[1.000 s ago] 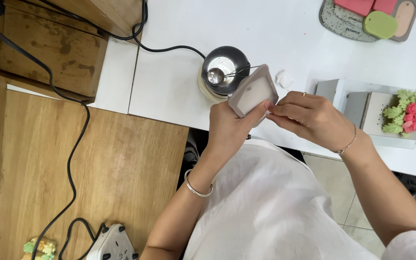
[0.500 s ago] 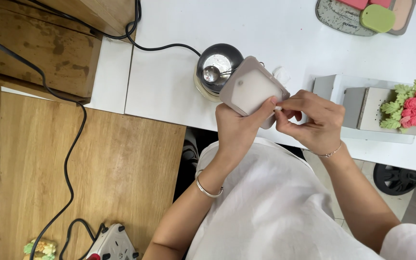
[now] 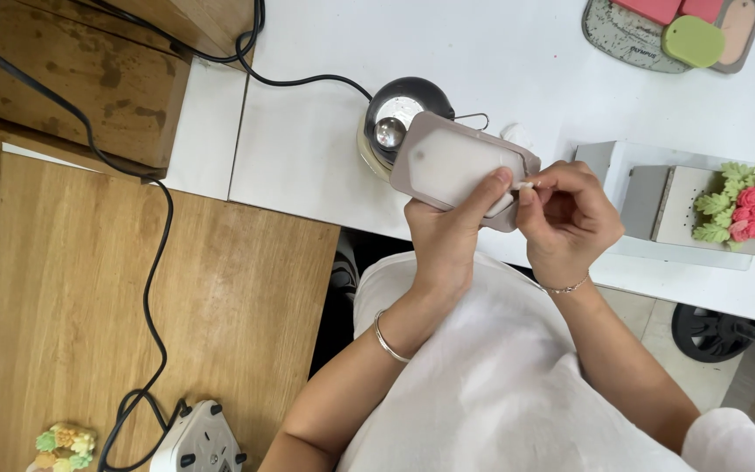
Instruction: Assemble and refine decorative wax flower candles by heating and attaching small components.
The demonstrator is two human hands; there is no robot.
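Note:
My left hand (image 3: 447,240) holds a flat grey-brown tag-shaped mould (image 3: 460,162) filled with a white slab, tilted up in front of me with my thumb across its lower edge. My right hand (image 3: 567,223) pinches a small pale piece (image 3: 526,184) at the mould's right edge, fingers closed on it. Just behind the mould stands a dark round pot (image 3: 399,114) with a metal spoon in it, on the white table (image 3: 482,61).
A grey block topped with pink and green wax flowers (image 3: 740,210) sits on a tray at the right. More moulds, pink and green (image 3: 675,26), lie at the far right. A black cable (image 3: 155,227) crosses a wooden bench; a white device (image 3: 198,441) is at the bottom.
The mould has turned flatter and swung right, now covering part of the pot. My right hand moved from the mould's side to pinching at its right edge.

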